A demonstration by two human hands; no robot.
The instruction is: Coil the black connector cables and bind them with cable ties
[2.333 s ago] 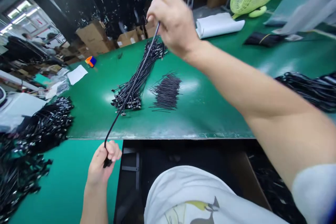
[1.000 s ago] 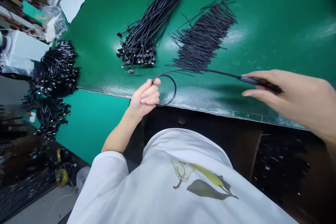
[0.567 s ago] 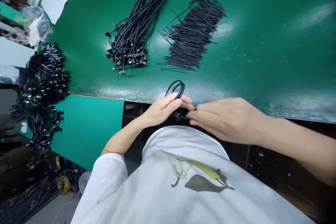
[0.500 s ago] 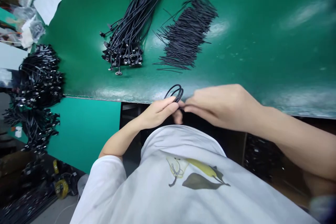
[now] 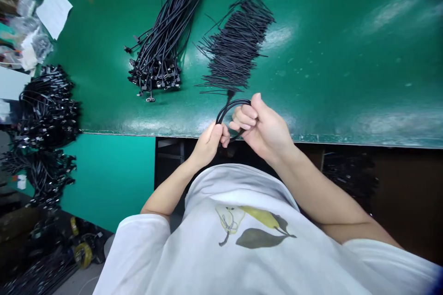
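At the front edge of the green table, a black cable is wound into a loop with a connector at its upper end. My left hand pinches the loop's lower left side between thumb and fingers. My right hand is closed around the loop's right side, its thumb pointing up. Just beyond the loop lies a pile of short, thin black ties. To its left rests a bundle of long black cables, their metal-tipped connectors toward me.
The green table spans the view ahead. At the left hang and lie heaps of coiled black cables. Beyond them are a white paper sheet and crumpled plastic bags. A yellow tape roll is low at the left.
My right hand has moved left and turned, and now grips the loop's right side. The loop has opened wider, and its connector end shows at the top.
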